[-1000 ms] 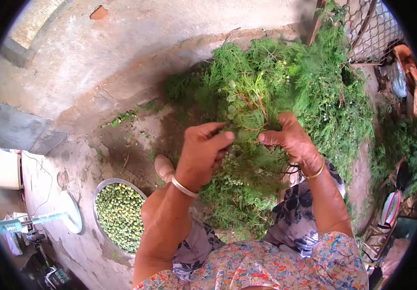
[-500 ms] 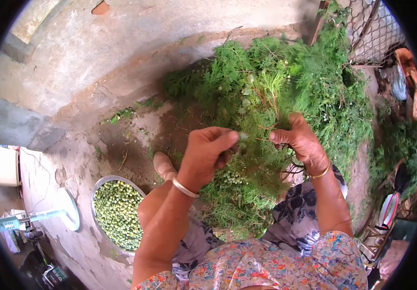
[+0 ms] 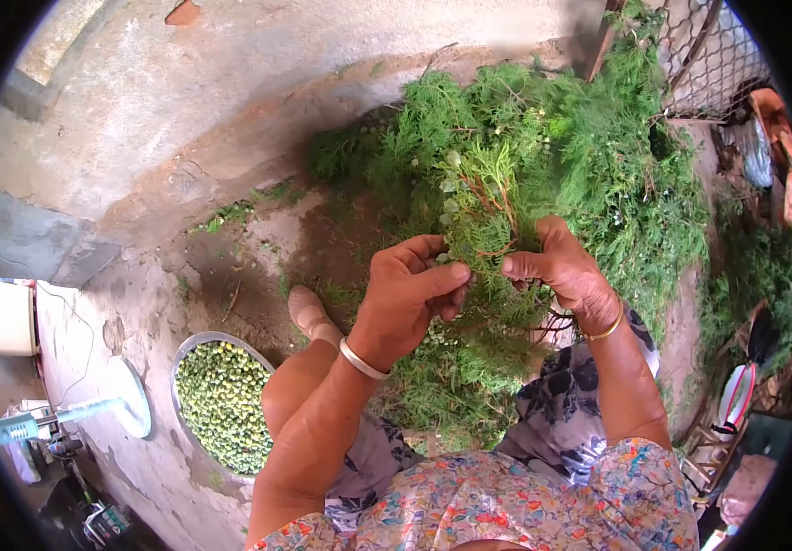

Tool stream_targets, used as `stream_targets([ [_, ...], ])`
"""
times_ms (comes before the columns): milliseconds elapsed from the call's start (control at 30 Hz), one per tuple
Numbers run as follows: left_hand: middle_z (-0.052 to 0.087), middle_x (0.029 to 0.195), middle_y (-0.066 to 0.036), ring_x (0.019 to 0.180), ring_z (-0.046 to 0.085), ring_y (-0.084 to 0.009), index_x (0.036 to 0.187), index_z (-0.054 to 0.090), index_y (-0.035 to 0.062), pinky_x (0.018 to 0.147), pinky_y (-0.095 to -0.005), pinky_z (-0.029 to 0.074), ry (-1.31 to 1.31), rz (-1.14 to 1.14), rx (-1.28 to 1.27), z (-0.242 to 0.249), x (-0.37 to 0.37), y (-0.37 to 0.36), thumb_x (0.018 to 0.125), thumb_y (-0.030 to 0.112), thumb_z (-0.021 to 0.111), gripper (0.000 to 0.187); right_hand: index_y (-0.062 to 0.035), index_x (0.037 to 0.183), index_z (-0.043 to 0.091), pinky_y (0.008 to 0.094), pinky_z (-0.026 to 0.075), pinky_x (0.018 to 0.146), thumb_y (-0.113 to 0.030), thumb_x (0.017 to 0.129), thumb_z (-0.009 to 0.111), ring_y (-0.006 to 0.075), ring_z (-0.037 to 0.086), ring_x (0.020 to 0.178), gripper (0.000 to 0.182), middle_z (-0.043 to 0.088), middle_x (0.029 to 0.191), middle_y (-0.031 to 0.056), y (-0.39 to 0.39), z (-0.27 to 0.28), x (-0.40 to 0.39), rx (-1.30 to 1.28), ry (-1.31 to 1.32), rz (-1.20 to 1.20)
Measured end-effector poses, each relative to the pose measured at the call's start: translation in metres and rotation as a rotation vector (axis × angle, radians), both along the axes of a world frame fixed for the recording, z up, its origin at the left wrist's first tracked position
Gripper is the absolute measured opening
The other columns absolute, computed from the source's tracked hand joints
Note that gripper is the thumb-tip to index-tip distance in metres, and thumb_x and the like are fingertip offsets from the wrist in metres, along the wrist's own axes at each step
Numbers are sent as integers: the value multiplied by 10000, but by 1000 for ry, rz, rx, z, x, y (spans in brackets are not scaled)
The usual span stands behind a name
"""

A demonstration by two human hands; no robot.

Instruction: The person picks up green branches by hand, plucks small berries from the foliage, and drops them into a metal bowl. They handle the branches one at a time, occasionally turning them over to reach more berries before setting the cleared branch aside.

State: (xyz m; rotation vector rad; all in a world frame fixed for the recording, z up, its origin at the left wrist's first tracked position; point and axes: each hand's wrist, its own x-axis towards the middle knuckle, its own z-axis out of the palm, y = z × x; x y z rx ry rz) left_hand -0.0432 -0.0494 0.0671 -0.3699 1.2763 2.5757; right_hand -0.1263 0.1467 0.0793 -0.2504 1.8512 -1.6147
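My right hand (image 3: 564, 269) grips a green leafy sprig (image 3: 486, 204) with brownish stems, held upright over my lap. My left hand (image 3: 412, 296) pinches at the lower part of the same sprig, fingertips closed on small green berries on it. Both wrists wear bangles. Behind the sprig lies a big pile of cut green branches (image 3: 589, 156) on the ground. A metal bowl (image 3: 186, 356) filled with small green berries (image 3: 224, 404) stands on the floor to my left.
A concrete floor and wall (image 3: 139, 110) lie ahead and left. A standing fan base (image 3: 130, 397) is by the bowl. A wire fence (image 3: 708, 55) is at upper right, with clutter (image 3: 736, 404) at right. My foot (image 3: 309, 317) rests near the bowl.
My left hand has moved up and right, closing on the sprig next to my right hand. The sprig has shifted slightly left and stands more upright.
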Motion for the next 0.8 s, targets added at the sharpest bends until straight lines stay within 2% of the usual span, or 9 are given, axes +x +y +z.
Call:
stream_targets([
  [167,619,769,-98,569,549,-122,1032,530,-15,445,-225,432,-51,58,77,1,-1,0,801,29,666,272,-2,754,653,260,431,538,-120,728,769,89,541,576,167,616,631,21,0,-1,0,17,11,1],
  [267,609,714,-84,528,553,-118,1000,544,-43,414,-221,434,-21,95,48,4,2,-3,795,33,681,258,1,754,651,266,436,541,-121,729,771,93,543,578,173,619,636,24,0,-2,0,-28,-55,-6],
  [367,601,694,-84,498,523,-105,985,546,-23,404,-218,426,-11,95,68,8,3,-16,795,25,673,234,13,806,630,275,448,544,-114,722,778,108,550,581,212,622,674,38,4,-4,-2,-108,-110,-32],
  [433,599,774,-116,567,529,-119,1014,543,20,396,-216,400,38,244,-3,3,1,-36,842,54,616,190,18,839,584,279,459,545,-108,713,787,126,557,582,269,614,706,51,7,-4,-2,-133,-122,-109],
  [467,599,774,-116,567,529,-119,1014,543,20,396,-216,400,37,244,-2,2,1,-48,842,54,616,190,18,839,584,279,459,545,-108,713,787,126,557,582,269,614,706,51,9,-5,-2,-132,-123,-109],
  [533,594,854,-154,606,542,-133,993,557,40,415,-229,425,133,268,237,5,0,-66,875,138,586,156,8,834,547,283,472,533,-118,704,798,143,570,584,310,601,710,62,12,-6,-2,-143,-142,-147],
  [667,583,930,-179,642,551,-139,944,564,47,424,-244,433,31,304,173,12,2,-44,893,215,567,175,6,811,556,289,475,491,-148,688,813,158,580,570,324,597,682,67,13,-8,-1,-214,-122,-61],
  [800,606,826,-127,578,538,-134,902,571,37,418,-241,411,35,178,49,3,3,-29,849,195,643,182,9,808,584,282,474,497,-142,684,815,155,576,560,302,601,667,67,10,-6,1,-217,-142,-3],
])
